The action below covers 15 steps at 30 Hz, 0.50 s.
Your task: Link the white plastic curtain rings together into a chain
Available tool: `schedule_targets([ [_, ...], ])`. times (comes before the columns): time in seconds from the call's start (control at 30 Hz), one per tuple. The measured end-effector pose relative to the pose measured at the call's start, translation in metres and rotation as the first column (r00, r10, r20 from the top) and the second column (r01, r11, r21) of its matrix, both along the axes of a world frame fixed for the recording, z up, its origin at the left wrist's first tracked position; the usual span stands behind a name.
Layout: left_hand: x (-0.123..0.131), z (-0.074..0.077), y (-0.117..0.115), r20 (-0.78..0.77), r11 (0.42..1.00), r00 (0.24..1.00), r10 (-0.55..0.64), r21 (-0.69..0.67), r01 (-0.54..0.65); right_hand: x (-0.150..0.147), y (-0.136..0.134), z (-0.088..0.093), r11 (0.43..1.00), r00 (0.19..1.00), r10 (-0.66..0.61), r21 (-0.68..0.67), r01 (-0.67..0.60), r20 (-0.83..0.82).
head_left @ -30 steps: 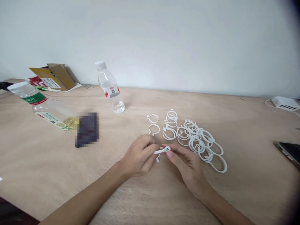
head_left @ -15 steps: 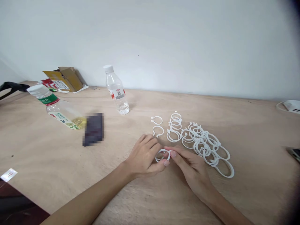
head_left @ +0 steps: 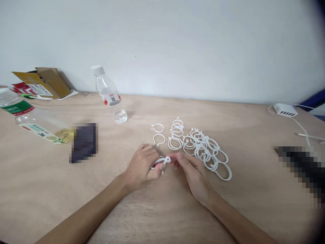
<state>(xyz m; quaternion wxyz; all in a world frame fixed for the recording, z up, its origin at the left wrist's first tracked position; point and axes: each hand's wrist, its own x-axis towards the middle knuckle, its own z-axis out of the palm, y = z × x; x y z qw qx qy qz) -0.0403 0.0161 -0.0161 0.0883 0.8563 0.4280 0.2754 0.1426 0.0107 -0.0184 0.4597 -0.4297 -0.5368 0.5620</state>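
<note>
Found left grip (head_left: 142, 166) clamped on white ring (head_left: 166, 160), lower centre of frame. Saw right grip (head_left: 194, 174) just beside ring's looped end; could not tell whether apart or together. Noted similar rings (head_left: 202, 154) heaped right of centre on tabletop (head_left: 142, 217), clear bottle (head_left: 109, 96) upper left.

On the table (head_left: 142, 220), left of the ring heap (head_left: 202, 153), we find two bottles (head_left: 111, 98); behind-right, a corded box (head_left: 285, 109).

Looks like a home or office, cannot tell which. Has a wooden tabletop (head_left: 142, 217) against a pale wall (head_left: 177, 51), drink bottles (head_left: 111, 98), a cardboard box (head_left: 57, 83).
</note>
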Motion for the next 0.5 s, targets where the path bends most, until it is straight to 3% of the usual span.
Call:
schedule_targets([
  [0.17,0.0007,-0.0006,0.0010,-0.007,1.000,1.000,-0.008,-0.030,0.008,-0.0038,-0.0009,0.0101,0.999,0.995,0.013,0.049,-0.018,0.098],
  [0.37,0.0015,-0.0002,-0.0005,-0.033,0.999,0.999,-0.027,-0.029,0.026,-0.0029,-0.0027,0.0085,0.999,0.977,0.001,0.051,-0.012,0.212],
  [0.5,-0.0016,0.0054,-0.0003,0.109,0.993,0.994,-0.003,-0.115,0.016,-0.0034,-0.0041,0.0067,0.996,0.976,-0.009,0.091,-0.011,0.216],
])
